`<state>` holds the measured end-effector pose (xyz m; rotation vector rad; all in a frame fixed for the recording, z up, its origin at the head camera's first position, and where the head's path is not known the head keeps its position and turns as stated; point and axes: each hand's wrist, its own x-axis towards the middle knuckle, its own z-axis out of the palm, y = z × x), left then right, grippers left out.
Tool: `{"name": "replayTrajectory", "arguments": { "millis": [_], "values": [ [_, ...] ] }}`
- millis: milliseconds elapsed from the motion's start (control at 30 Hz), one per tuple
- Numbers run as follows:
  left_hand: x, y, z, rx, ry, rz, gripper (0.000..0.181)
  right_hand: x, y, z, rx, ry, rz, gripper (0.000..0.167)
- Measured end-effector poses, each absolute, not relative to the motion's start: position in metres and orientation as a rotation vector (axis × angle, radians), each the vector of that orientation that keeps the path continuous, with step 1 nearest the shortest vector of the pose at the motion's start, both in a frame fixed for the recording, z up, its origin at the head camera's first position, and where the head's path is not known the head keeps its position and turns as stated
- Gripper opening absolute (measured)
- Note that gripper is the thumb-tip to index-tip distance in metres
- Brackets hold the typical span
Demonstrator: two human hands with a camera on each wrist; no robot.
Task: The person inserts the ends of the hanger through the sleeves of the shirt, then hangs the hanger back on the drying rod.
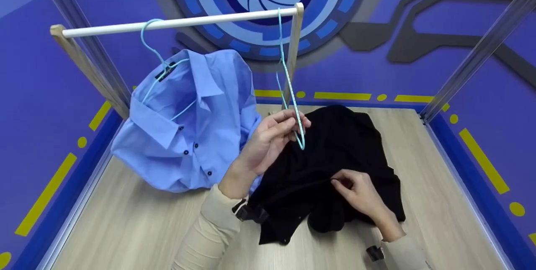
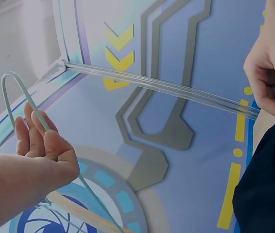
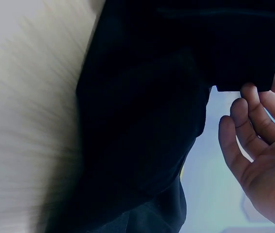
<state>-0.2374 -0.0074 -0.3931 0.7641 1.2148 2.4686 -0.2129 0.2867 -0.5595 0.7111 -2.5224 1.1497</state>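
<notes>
My left hand point(image 1: 270, 138) holds the lower end of a light turquoise wire hanger point(image 1: 297, 106), whose hook sits on the white rod. In the left wrist view, the fingers of that hand point(image 2: 50, 150) curl at the hanger's bent end point(image 2: 12, 77). On the table, a black garment point(image 1: 318, 148), buttoned at its near edge, lies in a loose heap. My right hand point(image 1: 356, 188) pinches a fold of it between thumb and fingers. Seen from the right wrist, that hand point(image 3: 264, 150) grips a straight-edged corner of the dark cloth point(image 3: 249, 53).
A blue buttoned shirt point(image 1: 222, 73) hangs on a second turquoise hanger point(image 1: 153, 46) at the rod's left. The white rod point(image 1: 201, 21) spans a wooden frame point(image 1: 90, 69). Purple panels with metal posts point(image 1: 481, 48) enclose the pale wooden table point(image 1: 138, 219).
</notes>
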Motion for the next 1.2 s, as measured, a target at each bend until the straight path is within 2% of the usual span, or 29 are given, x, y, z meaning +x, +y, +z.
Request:
{"name": "replayTrajectory", "arguments": {
  "millis": [333,767,1200],
  "values": [
    [-0.237,-0.011,-0.387,0.62,1.395,2.486,0.012,-0.213,0.287,-0.559,0.7,-2.531,1.163,0.018],
    [-0.237,-0.015,-0.391,0.636,1.71,2.452,0.005,-0.213,0.286,-0.56,0.711,-2.515,1.153,0.02],
    [-0.237,-0.023,-0.391,0.545,1.728,2.456,0.017,-0.212,0.286,-0.559,0.691,-2.536,1.165,0.02]
  ]
}}
